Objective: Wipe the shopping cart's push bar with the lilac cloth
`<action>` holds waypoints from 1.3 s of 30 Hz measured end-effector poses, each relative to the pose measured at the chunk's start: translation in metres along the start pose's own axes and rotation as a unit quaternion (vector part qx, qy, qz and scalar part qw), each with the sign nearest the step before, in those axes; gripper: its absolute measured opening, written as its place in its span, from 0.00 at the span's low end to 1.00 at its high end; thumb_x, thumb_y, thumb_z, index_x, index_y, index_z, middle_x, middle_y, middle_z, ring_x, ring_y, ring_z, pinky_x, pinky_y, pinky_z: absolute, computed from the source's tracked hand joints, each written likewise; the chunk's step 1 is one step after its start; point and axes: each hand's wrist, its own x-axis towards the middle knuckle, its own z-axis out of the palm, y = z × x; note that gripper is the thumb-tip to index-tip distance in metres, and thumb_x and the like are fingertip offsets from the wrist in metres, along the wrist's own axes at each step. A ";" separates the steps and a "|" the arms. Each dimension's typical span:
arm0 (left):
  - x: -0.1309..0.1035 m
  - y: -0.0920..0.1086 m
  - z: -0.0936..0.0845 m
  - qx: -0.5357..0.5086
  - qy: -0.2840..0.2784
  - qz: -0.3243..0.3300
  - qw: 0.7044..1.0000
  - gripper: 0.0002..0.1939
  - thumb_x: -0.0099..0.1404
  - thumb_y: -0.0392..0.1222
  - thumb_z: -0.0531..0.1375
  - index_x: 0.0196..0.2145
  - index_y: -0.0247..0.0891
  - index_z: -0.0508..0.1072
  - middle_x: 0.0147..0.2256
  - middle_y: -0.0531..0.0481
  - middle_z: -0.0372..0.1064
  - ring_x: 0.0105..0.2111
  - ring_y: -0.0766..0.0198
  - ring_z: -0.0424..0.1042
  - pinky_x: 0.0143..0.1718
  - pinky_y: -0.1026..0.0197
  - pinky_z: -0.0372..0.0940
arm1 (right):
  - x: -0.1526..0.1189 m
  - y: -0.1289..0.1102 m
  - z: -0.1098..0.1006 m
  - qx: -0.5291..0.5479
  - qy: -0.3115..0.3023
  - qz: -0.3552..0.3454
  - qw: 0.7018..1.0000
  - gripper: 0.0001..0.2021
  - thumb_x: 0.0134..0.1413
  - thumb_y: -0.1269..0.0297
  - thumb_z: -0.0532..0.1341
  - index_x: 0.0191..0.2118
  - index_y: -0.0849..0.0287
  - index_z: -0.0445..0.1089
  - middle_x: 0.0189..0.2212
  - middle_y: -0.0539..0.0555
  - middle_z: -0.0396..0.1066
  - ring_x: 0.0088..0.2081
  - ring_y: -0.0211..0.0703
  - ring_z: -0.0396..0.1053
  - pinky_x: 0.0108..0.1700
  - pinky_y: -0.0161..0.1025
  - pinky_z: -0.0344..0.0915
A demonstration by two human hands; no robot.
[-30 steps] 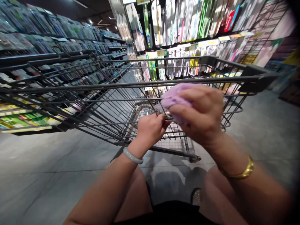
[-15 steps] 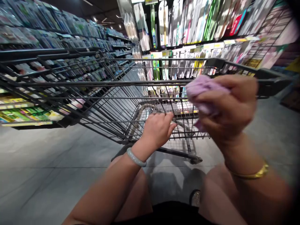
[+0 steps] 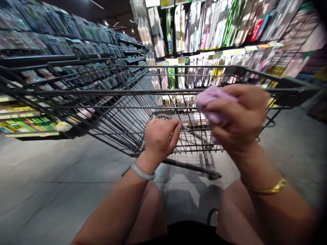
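A dark metal shopping cart [image 3: 122,92] stands sideways before me, its wire basket spanning the view. My right hand [image 3: 241,117] is closed around a crumpled light purple cloth [image 3: 213,97], in front of the cart's top rail at the right. Whether the cloth touches the rail I cannot tell. My left hand [image 3: 160,136] is curled into a fist in front of the lower side wires, thumb pressed to the index finger. The back of the hand hides the other fingertips and anything in them.
Brightly lit hanging packs of toothbrushes [image 3: 180,30] fill a display behind the cart. Long shelves of packaged goods [image 3: 84,30] run along the left. Below lies a grey floor [image 3: 51,190], with a cart wheel [image 3: 214,175] near my feet.
My left hand has moved left and curled further into a fist. My right hand, still holding the cloth, has shifted slightly left along the rail.
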 end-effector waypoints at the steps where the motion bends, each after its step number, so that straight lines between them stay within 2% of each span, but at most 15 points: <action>1: 0.001 -0.001 -0.008 0.000 0.049 -0.003 0.999 0.09 0.69 0.42 0.54 0.43 0.44 0.73 0.38 0.50 0.76 0.40 0.60 0.73 0.46 0.54 0.61 | 0.001 0.005 -0.003 0.001 0.053 0.027 0.998 0.09 0.50 0.67 0.64 0.39 0.52 0.74 0.43 0.53 0.70 0.47 0.50 0.68 0.50 0.53 0.62; 3: 0.004 -0.003 -0.022 0.021 0.141 -0.003 0.990 0.10 0.68 0.43 0.55 0.45 0.45 0.72 0.43 0.49 0.75 0.49 0.57 0.71 0.55 0.50 0.58 | 0.002 0.005 -0.004 0.000 0.141 0.075 0.987 0.06 0.48 0.68 0.65 0.35 0.55 0.74 0.40 0.54 0.68 0.46 0.51 0.68 0.50 0.52 0.63; 4: 0.007 -0.004 -0.027 0.040 0.168 -0.012 0.985 0.12 0.67 0.43 0.55 0.48 0.46 0.71 0.46 0.48 0.74 0.53 0.55 0.68 0.58 0.47 0.54 | 0.003 0.000 -0.002 -0.002 0.137 0.084 0.987 0.06 0.49 0.68 0.64 0.36 0.55 0.74 0.41 0.54 0.68 0.47 0.51 0.68 0.50 0.53 0.63; 6: 0.012 -0.006 -0.031 0.080 0.183 -0.046 0.979 0.15 0.68 0.45 0.54 0.51 0.46 0.70 0.52 0.47 0.70 0.59 0.53 0.62 0.62 0.45 0.48 | 0.003 -0.016 0.007 -0.006 0.079 0.062 0.995 0.08 0.52 0.69 0.62 0.40 0.53 0.73 0.44 0.54 0.68 0.49 0.52 0.67 0.51 0.55 0.61; 9: 0.016 -0.008 -0.029 0.112 0.155 -0.082 0.978 0.16 0.69 0.47 0.53 0.53 0.47 0.69 0.55 0.46 0.68 0.62 0.52 0.59 0.65 0.43 0.41 | 0.004 -0.031 0.018 -0.016 0.010 -0.024 1.000 0.11 0.54 0.69 0.61 0.42 0.48 0.72 0.45 0.51 0.71 0.50 0.50 0.67 0.52 0.55 0.58; 11: 0.015 -0.009 -0.028 0.109 0.146 -0.072 0.981 0.16 0.70 0.48 0.53 0.53 0.46 0.69 0.56 0.45 0.67 0.62 0.52 0.58 0.65 0.43 0.41 | 0.005 -0.025 0.016 -0.010 0.040 -0.039 0.998 0.10 0.52 0.69 0.63 0.41 0.49 0.72 0.44 0.51 0.71 0.47 0.49 0.69 0.50 0.53 0.60; 15: 0.023 -0.005 -0.041 0.102 0.177 -0.044 0.978 0.16 0.71 0.47 0.51 0.52 0.46 0.69 0.57 0.47 0.66 0.62 0.54 0.59 0.65 0.44 0.45 | 0.016 0.003 -0.002 0.005 0.158 0.050 0.986 0.08 0.48 0.71 0.64 0.37 0.56 0.75 0.40 0.55 0.69 0.46 0.50 0.69 0.49 0.51 0.64; 18: 0.042 -0.006 -0.050 0.112 0.195 -0.053 0.973 0.17 0.71 0.50 0.50 0.54 0.49 0.68 0.58 0.49 0.65 0.62 0.54 0.58 0.64 0.45 0.44 | 0.023 0.004 -0.002 0.001 0.205 0.084 0.975 0.10 0.46 0.73 0.64 0.37 0.58 0.75 0.39 0.56 0.66 0.48 0.51 0.67 0.52 0.51 0.64; 21: 0.062 -0.016 -0.050 0.125 0.166 -0.062 0.976 0.16 0.72 0.51 0.48 0.48 0.49 0.71 0.50 0.48 0.71 0.55 0.52 0.64 0.59 0.45 0.46 | 0.025 -0.019 0.013 -0.008 0.139 0.056 0.989 0.09 0.49 0.69 0.64 0.39 0.54 0.75 0.44 0.54 0.68 0.49 0.50 0.67 0.51 0.52 0.64; 24: 0.073 -0.027 -0.044 0.173 0.122 -0.052 0.976 0.20 0.73 0.51 0.45 0.32 0.43 0.71 0.33 0.47 0.72 0.40 0.55 0.67 0.47 0.48 0.51 | 0.029 -0.040 0.028 -0.002 0.060 -0.043 0.997 0.11 0.52 0.67 0.64 0.41 0.49 0.73 0.45 0.50 0.71 0.49 0.48 0.67 0.50 0.50 0.64; 27: 0.077 -0.031 -0.041 0.197 0.124 -0.067 0.970 0.24 0.73 0.50 0.45 0.23 0.41 0.67 0.25 0.49 0.69 0.30 0.59 0.63 0.36 0.51 0.46 | 0.043 -0.038 0.027 0.012 0.086 -0.042 0.995 0.09 0.51 0.68 0.64 0.40 0.50 0.73 0.43 0.51 0.71 0.47 0.46 0.67 0.48 0.48 0.65; 30: 0.080 -0.026 -0.042 0.192 0.135 -0.080 0.969 0.25 0.73 0.49 0.46 0.19 0.40 0.66 0.21 0.50 0.66 0.26 0.61 0.59 0.33 0.52 0.42 | 0.059 -0.021 0.019 0.012 0.149 0.048 0.988 0.07 0.51 0.69 0.64 0.37 0.54 0.74 0.42 0.55 0.69 0.46 0.47 0.66 0.48 0.49 0.64; 32: 0.081 -0.023 -0.042 0.189 0.139 -0.083 0.968 0.25 0.73 0.48 0.47 0.18 0.40 0.65 0.21 0.51 0.65 0.25 0.62 0.58 0.33 0.52 0.42 | 0.064 -0.018 0.021 -0.001 0.155 0.082 0.985 0.06 0.51 0.69 0.64 0.36 0.55 0.74 0.41 0.56 0.68 0.46 0.48 0.65 0.48 0.50 0.63; 36: 0.081 -0.021 -0.041 0.186 0.140 -0.079 0.969 0.22 0.71 0.46 0.50 0.19 0.41 0.65 0.21 0.51 0.66 0.26 0.61 0.58 0.33 0.53 0.43 | 0.059 -0.042 0.041 -0.017 0.066 0.028 0.997 0.08 0.55 0.68 0.61 0.40 0.51 0.73 0.43 0.53 0.72 0.47 0.49 0.65 0.47 0.51 0.61; 39: 0.079 -0.023 -0.042 0.182 0.138 -0.066 0.971 0.19 0.69 0.44 0.52 0.20 0.41 0.65 0.22 0.52 0.67 0.26 0.61 0.58 0.34 0.52 0.45 | 0.051 -0.056 0.048 0.000 0.069 -0.029 0.997 0.09 0.55 0.68 0.62 0.41 0.50 0.73 0.45 0.51 0.72 0.50 0.48 0.66 0.50 0.49 0.62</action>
